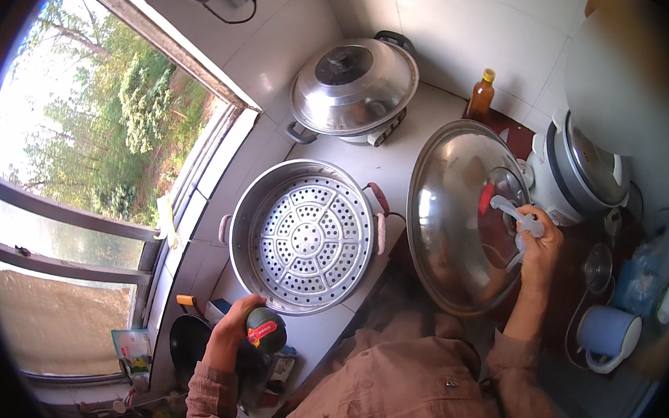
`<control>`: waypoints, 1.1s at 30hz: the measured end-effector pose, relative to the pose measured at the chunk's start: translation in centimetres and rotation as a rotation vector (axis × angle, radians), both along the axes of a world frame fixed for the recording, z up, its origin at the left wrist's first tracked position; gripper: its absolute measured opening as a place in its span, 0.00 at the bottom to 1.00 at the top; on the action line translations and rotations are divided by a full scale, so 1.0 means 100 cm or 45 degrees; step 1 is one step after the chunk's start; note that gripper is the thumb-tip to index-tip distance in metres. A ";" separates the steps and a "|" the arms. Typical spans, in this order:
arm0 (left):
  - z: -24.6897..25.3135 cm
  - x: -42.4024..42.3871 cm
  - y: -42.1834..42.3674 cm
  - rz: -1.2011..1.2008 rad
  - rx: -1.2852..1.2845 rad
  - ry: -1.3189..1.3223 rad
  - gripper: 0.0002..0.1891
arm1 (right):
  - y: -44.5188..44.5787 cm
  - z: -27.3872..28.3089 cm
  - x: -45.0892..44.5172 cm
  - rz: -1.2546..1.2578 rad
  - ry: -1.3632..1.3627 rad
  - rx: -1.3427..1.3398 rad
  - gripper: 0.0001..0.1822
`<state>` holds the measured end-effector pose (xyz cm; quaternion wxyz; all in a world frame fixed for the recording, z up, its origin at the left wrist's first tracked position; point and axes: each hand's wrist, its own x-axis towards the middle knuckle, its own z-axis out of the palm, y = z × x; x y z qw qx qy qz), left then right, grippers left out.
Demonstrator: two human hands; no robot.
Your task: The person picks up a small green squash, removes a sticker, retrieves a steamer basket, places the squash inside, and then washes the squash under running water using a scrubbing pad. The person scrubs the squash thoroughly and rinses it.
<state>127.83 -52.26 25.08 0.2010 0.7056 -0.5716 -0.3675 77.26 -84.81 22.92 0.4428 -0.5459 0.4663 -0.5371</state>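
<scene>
My left hand (234, 328) grips a dark green rounded object (266, 332) with a red and yellow label, just below the near rim of a wide metal steamer pot (236, 260). A perforated steamer plate (306, 239) shows inside that pot. My right hand (541, 244) is closed on a translucent plastic thing with a spout-like arm (506, 204), perhaps a pump top. It is in front of a large domed metal lid (446, 216) standing tilted to the right of the pot. Whether my right hand also touches the lid, I cannot tell.
A lidded wok (349, 103) stands behind the steamer pot. At the right are an amber bottle (481, 96) with a yellow cap, a rice cooker (572, 166) and a blue mug (605, 335). A black pan (188, 341) lies lower left, near the window (105, 114).
</scene>
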 end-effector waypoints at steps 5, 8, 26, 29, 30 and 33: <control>0.028 -0.026 -0.020 -0.192 -0.131 -0.164 0.34 | -0.001 -0.010 -0.016 -0.012 0.044 0.002 0.16; 0.024 -0.040 -0.018 -0.092 -0.096 -0.173 0.31 | 0.000 -0.009 -0.017 -0.003 -0.038 0.008 0.15; 0.058 -0.109 -0.044 1.058 0.333 0.925 0.20 | -0.009 -0.001 -0.006 0.114 -0.009 -0.035 0.11; 0.045 -0.091 -0.032 0.479 0.106 0.351 0.21 | -0.017 0.008 0.004 0.148 0.032 -0.128 0.11; 0.032 -0.076 -0.022 0.080 -0.040 -0.071 0.22 | -0.019 0.013 0.007 0.171 0.026 -0.144 0.11; 0.004 -0.053 -0.009 0.099 0.040 -0.111 0.24 | -0.027 0.034 0.030 0.311 0.068 -0.227 0.10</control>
